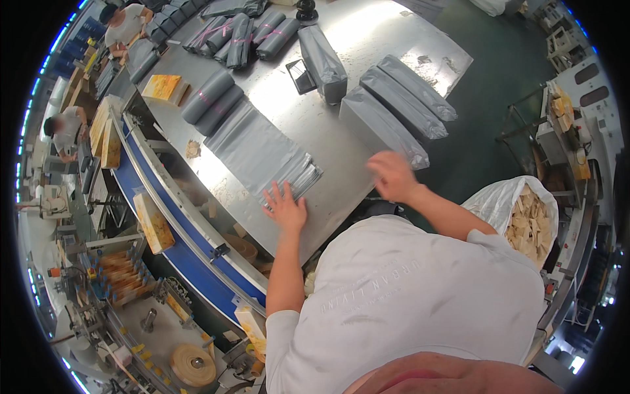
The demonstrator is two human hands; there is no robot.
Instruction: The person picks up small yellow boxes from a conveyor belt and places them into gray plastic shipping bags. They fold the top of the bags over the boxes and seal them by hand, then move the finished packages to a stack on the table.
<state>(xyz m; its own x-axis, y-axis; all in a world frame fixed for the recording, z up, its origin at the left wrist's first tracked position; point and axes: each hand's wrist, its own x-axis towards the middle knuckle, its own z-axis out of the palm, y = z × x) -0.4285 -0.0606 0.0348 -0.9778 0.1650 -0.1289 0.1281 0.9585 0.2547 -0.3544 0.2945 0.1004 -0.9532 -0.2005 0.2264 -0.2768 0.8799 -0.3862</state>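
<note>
Across the middle of the room runs a steel counter, broad and shiny, and nearly everything on it is grey. At its far edge lie rolled and bundled grey bags, some banded with pink tape, parked well out of reach as if kept in reserve. Toward the right edge sit three filled grey packages, laid side by side and parallel, which keeps them tidy and easy to take one at a time. Beside the counter's left edge a blue conveyor belt curves past, carrying a yellow-printed box, so goods travel alongside within arm's reach.

Off the near right corner stands a white sack full of pale wood offcuts, mouth open.

Near the counter's front edge lies the stack of flat grey bags, fanned so that the open ends step out toward the person; that stagger seems meant to let one bag be peeled off without lifting the rest. The left hand lies flat on the nearest ends of this stack, fingers spread, pressing down and pinching nothing. The right hand hovers over bare steel just beside the nearest filled package, blurred; whether its fingers are spread or curled I cannot tell, though it seems to hold nothing.
</note>
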